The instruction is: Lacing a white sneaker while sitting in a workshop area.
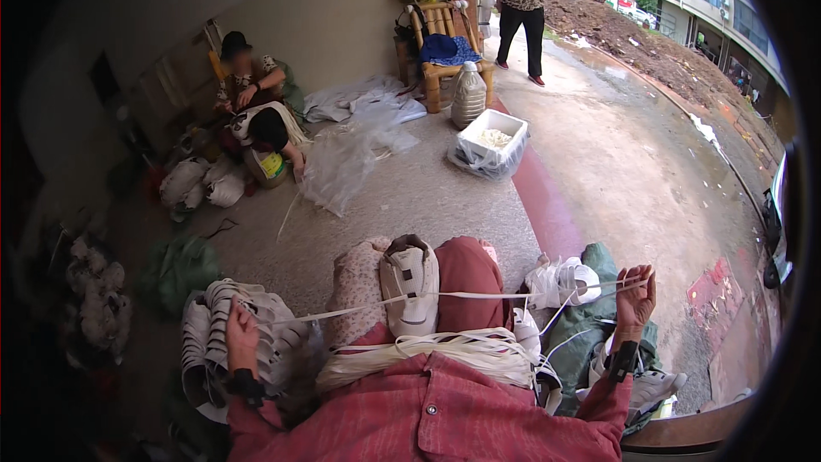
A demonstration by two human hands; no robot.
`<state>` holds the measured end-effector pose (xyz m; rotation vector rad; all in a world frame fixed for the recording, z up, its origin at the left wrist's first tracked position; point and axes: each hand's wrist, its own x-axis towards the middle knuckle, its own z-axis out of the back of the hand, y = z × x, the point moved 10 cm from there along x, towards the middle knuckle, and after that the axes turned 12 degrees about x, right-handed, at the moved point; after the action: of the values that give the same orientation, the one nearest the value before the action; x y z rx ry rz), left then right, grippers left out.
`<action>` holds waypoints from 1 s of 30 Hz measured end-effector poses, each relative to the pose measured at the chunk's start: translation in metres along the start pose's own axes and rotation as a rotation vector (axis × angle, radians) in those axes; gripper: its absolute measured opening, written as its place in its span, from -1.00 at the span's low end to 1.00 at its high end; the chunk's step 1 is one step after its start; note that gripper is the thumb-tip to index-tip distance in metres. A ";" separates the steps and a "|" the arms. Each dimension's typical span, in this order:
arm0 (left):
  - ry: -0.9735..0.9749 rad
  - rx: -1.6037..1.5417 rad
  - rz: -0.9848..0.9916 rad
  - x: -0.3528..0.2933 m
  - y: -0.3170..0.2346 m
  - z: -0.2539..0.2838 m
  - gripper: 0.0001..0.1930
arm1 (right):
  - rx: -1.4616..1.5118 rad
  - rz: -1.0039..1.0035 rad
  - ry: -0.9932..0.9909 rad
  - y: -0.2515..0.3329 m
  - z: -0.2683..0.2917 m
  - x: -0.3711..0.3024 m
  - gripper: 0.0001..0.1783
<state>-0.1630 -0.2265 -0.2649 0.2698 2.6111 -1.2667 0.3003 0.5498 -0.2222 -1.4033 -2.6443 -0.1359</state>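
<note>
A white shoelace (479, 295) is stretched almost level across my lap, one end pinched in my left hand (243, 338). Toward its other end, my right hand (634, 299) has curled fingers closed on it. Behind the lace, between my knees, stands a white sneaker (410, 278) with a brown lining, toe toward me; the lace crosses its front. A thick bundle of white laces (428, 355) lies over my lap. Close by my left hand is a row of stacked white shoe uppers (265, 334). More white shoes (569, 281) lie near my right hand on green sacking (599, 261).
Ahead stand a white foam box (500, 137) in plastic, a large bottle (469, 94) and a bamboo chair (440, 30). Clear plastic sheeting (338, 175) covers floor at left, beside a seated person (256, 94) among shoes. Another person (522, 8) is on the path outside.
</note>
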 end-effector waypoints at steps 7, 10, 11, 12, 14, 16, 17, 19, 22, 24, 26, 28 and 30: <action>-0.265 0.321 -0.044 0.016 -0.046 0.198 -0.85 | -0.171 -0.056 -0.340 0.028 0.114 -0.027 -0.72; -0.426 0.397 -0.109 -0.010 -0.085 0.252 -0.88 | -0.145 -0.033 -0.469 0.027 0.144 -0.034 -0.72; -0.474 0.449 -0.169 -0.021 -0.105 0.272 -0.89 | -0.160 -0.030 -0.518 0.024 0.155 -0.034 -0.70; -0.469 0.446 -0.146 -0.022 -0.098 0.258 -0.89 | -0.202 0.002 -0.565 0.031 0.160 -0.040 -0.68; -0.473 0.450 -0.169 -0.022 -0.105 0.250 -0.89 | -0.194 0.044 -0.625 0.047 0.181 -0.044 -0.71; -0.481 0.449 -0.196 -0.028 -0.110 0.244 -0.89 | -0.191 0.093 -0.678 0.070 0.204 -0.049 -0.78; -0.484 0.447 -0.209 -0.030 -0.112 0.242 -0.89 | -0.199 0.094 -0.678 0.079 0.213 -0.050 -0.78; -0.480 0.438 -0.228 -0.028 -0.112 0.233 -0.88 | -0.172 0.149 -0.729 0.102 0.234 -0.052 -0.82; -0.487 0.426 -0.283 -0.030 -0.124 0.235 -0.86 | -0.360 0.154 -0.717 0.109 0.238 -0.059 -0.81; -0.486 0.418 -0.310 -0.028 -0.131 0.241 -0.84 | -0.388 0.048 -0.681 0.102 0.235 -0.056 -0.76; -0.485 0.413 -0.341 -0.028 -0.142 0.249 -0.82 | -0.411 0.007 -0.631 0.097 0.220 -0.061 -0.84; -0.489 0.408 -0.382 -0.029 -0.164 0.271 -0.80 | -0.453 -0.035 -0.571 0.089 0.204 -0.063 -0.87; -0.475 0.392 -0.376 0.002 -0.159 0.301 -0.79 | -0.435 0.075 -0.679 0.102 0.197 -0.066 -0.84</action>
<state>-0.1696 -0.5610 -0.3275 -0.4329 2.0529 -1.7099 0.4046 0.5816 -0.4263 -1.9709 -3.2322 -0.2838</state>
